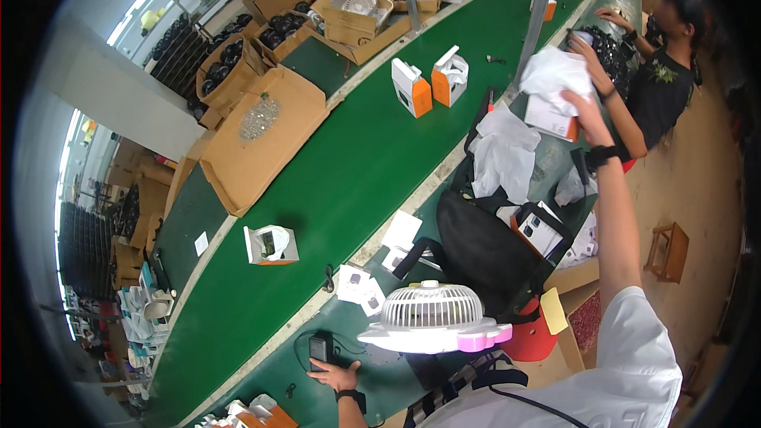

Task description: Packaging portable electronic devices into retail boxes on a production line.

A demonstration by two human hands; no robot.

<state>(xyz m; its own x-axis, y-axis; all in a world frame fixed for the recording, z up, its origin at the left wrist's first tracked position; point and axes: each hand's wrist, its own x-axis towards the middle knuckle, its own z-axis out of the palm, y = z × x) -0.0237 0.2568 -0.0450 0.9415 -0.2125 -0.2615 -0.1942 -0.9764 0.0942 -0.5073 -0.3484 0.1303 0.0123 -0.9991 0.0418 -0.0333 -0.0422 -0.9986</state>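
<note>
My right hand [585,115] reaches far to the upper right, its fingers closed on the edge of a white-and-orange box [550,119]. A crumpled white plastic bag [551,71] lies over the top of that box and hides part of it. Another person's hand [590,62] is at the far side of the same bag. Near the lower edge, my left hand [339,377] rests on the green bench with fingers spread, the fingertips at a small black device [320,346] with a thin cable. A white fan [432,313] with a pink part is close to me, between my arms.
Beyond the bench runs a green conveyor belt [349,214] carrying an open box [271,246] and upright boxes [411,87]. A black bag [483,246], printed cards [358,288] and a plastic bag [505,150] crowd the bench. A metal post [537,16] rises near my right hand. A co-worker [670,71] stands at right.
</note>
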